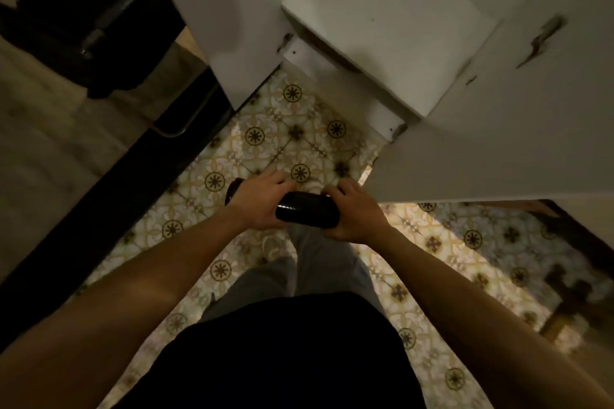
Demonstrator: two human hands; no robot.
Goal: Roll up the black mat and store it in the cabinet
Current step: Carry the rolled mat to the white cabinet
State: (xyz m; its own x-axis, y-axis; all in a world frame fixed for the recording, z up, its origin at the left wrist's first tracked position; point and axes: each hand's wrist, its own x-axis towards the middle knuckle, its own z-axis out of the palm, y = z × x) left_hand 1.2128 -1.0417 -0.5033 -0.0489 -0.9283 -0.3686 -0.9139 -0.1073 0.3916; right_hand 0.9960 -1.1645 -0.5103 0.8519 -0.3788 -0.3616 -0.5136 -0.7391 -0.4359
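Observation:
The black mat (307, 213) is rolled into a tight shiny cylinder and held level above the floor, in front of my body. My left hand (260, 201) wraps around its left part, with a short dark end of the roll sticking out past the knuckles. My right hand (354, 214) grips the right end, fingers curled over the top. The white cabinet (491, 129) stands just ahead and to the right; a white door or panel (385, 26) of it juts out above the floor. I cannot see the cabinet's inside.
Patterned cream and brown floor tiles (275, 139) lie under me. A dark oven or appliance front with a metal handle (176, 129) runs along the left. Another white panel (226, 10) stands at the top middle. My legs and a shoe are below the roll.

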